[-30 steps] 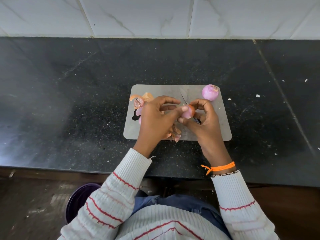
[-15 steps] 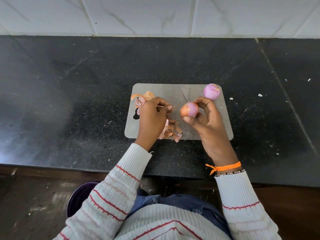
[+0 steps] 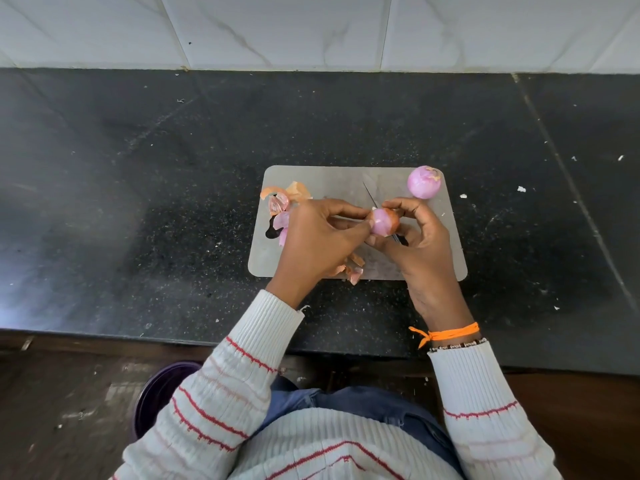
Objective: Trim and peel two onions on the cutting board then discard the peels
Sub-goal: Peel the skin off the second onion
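A small onion (image 3: 383, 221), part purple and part orange skin, is held over the grey cutting board (image 3: 329, 181). My right hand (image 3: 420, 247) grips it from the right and below. My left hand (image 3: 317, 242) pinches at its left side with thumb and fingertips. A peeled purple onion (image 3: 424, 182) sits at the board's far right corner. A knife (image 3: 371, 199) lies on the board, its blade tip showing behind the held onion, the rest hidden by my hands. Peels (image 3: 282, 206) lie at the board's left, more peels (image 3: 353, 268) near its front edge.
The board lies on a black stone counter (image 3: 138, 202) backed by a white tiled wall (image 3: 311, 29). A purple bin (image 3: 156, 396) stands on the floor below the counter's front edge, left of my body. Small white flecks (image 3: 521, 189) dot the counter to the right.
My left hand had dropped toward the peels by the front edge, away from the onion; now it is back at the onion, pinching its left side. My right hand kept hold of the onion.
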Action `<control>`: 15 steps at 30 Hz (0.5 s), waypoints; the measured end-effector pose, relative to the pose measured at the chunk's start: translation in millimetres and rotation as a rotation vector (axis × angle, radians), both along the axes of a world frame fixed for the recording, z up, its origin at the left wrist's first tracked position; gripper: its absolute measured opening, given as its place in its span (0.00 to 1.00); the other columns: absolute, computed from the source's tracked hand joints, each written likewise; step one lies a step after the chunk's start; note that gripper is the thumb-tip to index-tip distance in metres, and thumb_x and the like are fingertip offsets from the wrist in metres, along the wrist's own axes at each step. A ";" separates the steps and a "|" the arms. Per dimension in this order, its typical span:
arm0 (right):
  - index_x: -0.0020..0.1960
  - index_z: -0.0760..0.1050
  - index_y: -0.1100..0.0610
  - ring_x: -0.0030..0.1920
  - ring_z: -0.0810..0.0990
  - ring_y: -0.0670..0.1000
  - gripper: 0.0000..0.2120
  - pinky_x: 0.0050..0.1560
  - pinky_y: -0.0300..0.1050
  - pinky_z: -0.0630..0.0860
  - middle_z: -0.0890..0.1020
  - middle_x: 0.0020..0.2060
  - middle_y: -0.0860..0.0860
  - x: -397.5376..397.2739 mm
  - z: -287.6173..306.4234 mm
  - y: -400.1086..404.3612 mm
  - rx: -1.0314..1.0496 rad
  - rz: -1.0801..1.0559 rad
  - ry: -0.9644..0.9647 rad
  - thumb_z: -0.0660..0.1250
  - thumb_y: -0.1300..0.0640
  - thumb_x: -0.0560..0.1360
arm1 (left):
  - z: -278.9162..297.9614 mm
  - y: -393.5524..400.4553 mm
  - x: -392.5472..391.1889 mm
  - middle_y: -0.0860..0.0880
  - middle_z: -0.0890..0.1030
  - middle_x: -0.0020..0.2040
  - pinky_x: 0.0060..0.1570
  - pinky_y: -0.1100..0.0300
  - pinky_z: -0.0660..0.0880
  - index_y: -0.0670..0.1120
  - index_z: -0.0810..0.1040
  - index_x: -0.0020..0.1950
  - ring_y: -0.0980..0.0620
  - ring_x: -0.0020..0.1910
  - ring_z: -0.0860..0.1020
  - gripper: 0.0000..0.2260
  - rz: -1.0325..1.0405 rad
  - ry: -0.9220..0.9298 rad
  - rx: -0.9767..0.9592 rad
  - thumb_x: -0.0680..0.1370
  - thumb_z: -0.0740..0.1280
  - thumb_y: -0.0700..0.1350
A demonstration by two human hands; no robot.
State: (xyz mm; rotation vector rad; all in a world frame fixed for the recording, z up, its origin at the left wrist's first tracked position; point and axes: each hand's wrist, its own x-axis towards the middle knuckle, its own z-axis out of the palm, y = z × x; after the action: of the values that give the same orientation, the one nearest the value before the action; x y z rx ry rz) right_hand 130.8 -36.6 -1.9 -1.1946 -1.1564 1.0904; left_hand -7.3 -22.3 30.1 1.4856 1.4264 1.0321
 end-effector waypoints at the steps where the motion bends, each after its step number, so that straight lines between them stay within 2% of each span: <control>1: 0.54 0.75 0.57 0.52 0.80 0.53 0.17 0.55 0.51 0.79 0.79 0.50 0.53 0.5 -0.5 0.2 0.000 0.005 -0.013 0.75 0.65 0.67 | -0.7 0.8 -0.7 0.60 0.81 0.32 0.33 0.65 0.79 0.43 0.84 0.45 0.55 0.32 0.82 0.05 -0.003 0.005 0.017 0.71 0.72 0.38; 4: 0.54 0.76 0.56 0.52 0.80 0.54 0.17 0.55 0.54 0.78 0.79 0.51 0.57 2.2 -2.6 1.7 -0.001 0.021 -0.060 0.75 0.63 0.67 | -2.5 2.5 -3.6 0.54 0.81 0.34 0.38 0.70 0.77 0.42 0.84 0.44 0.62 0.32 0.80 0.04 -0.035 0.027 0.078 0.70 0.72 0.37; 7: 0.53 0.76 0.56 0.52 0.80 0.55 0.18 0.56 0.57 0.78 0.79 0.51 0.58 4.2 -2.9 3.3 0.007 0.034 -0.083 0.76 0.63 0.65 | -4.1 4.5 -4.2 0.52 0.81 0.34 0.39 0.67 0.78 0.41 0.84 0.44 0.60 0.33 0.80 0.04 -0.057 0.066 0.109 0.70 0.73 0.37; 11: 0.51 0.77 0.53 0.51 0.80 0.53 0.20 0.55 0.56 0.78 0.79 0.51 0.57 3.0 -3.6 5.1 0.010 0.041 -0.102 0.77 0.66 0.63 | -6.5 7.0 -3.8 0.53 0.81 0.32 0.33 0.70 0.76 0.42 0.83 0.39 0.61 0.30 0.78 0.03 -0.030 0.084 0.107 0.70 0.71 0.35; 13: 0.52 0.77 0.53 0.51 0.80 0.53 0.20 0.54 0.57 0.78 0.78 0.52 0.58 2.0 -4.4 5.3 -0.002 0.037 -0.098 0.77 0.66 0.63 | -9.2 7.9 -5.1 0.54 0.81 0.33 0.36 0.68 0.77 0.43 0.83 0.40 0.60 0.31 0.79 0.05 -0.011 0.059 0.090 0.71 0.70 0.34; 15: 0.53 0.77 0.54 0.51 0.81 0.52 0.20 0.54 0.58 0.79 0.78 0.52 0.58 2.2 -5.1 5.2 -0.024 0.025 -0.062 0.77 0.66 0.64 | -11.5 8.4 -7.1 0.51 0.83 0.36 0.42 0.62 0.80 0.43 0.84 0.43 0.55 0.35 0.81 0.05 0.017 -0.008 0.043 0.72 0.69 0.35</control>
State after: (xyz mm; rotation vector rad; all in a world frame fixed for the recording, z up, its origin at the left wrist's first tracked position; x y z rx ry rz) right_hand 133.0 -31.4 -7.0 -1.2431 -1.2112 1.0960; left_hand -14.4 -13.9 18.7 1.5007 1.4219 1.0840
